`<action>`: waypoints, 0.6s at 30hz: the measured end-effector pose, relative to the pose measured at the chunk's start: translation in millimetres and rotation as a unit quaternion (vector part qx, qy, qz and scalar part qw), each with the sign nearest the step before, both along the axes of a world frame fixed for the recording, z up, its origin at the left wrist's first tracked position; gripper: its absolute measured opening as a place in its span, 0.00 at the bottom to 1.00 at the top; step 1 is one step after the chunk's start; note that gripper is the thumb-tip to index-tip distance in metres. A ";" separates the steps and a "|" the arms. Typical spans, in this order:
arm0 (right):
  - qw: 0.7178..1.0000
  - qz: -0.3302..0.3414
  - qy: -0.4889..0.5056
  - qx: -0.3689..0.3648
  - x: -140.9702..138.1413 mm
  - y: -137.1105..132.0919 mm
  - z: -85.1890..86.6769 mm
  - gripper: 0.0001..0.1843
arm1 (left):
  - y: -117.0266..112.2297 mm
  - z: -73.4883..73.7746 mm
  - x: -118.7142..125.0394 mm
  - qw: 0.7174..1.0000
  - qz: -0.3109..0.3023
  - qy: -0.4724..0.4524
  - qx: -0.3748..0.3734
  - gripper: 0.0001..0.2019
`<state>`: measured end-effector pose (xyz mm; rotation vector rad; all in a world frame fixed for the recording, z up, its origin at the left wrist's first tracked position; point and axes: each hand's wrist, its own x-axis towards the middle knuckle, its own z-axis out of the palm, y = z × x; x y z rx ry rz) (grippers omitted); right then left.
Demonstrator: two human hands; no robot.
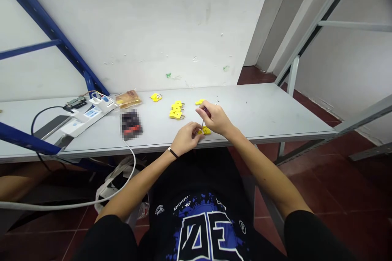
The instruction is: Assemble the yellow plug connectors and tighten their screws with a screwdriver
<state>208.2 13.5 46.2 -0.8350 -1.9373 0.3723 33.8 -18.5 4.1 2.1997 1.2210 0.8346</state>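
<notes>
Your left hand [185, 138] has its grip clenched on a yellow connector [206, 131] at the near edge of the table [269, 110]. Your right hand [216, 119], at 1 o'clock from the connector, pinches a thin screwdriver [202, 124] whose tip points down onto it. A cluster of spare connectors [177, 111] lies at 10 o'clock, and a power strip [87, 117] sits farther out at 9.

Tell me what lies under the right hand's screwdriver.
A yellow connector lies on the grey table, pinched by the left hand; the right hand points a thin screwdriver down at it. The left hand covers its left end, so any prongs or screw there cannot be seen.
</notes>
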 end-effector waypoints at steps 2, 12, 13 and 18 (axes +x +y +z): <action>1.000 0.010 0.000 -0.008 3.2 0.3 0.1 0.18 | 0.5 0.6 0.4 1.000 0.000 -0.001 -0.006 0.08; 1.000 0.023 -0.003 -0.013 7.0 0.5 1.0 0.17 | 7.5 2.7 5.5 0.999 0.009 -0.012 -0.046 0.06; 1.000 0.024 -0.004 -0.014 6.9 0.2 1.3 0.17 | 10.1 3.1 5.5 0.998 0.004 -0.016 -0.061 0.06; 0.999 0.029 -0.007 -0.020 7.2 -0.4 2.3 0.18 | 25.7 11.5 5.1 0.993 -0.038 0.015 -0.113 0.07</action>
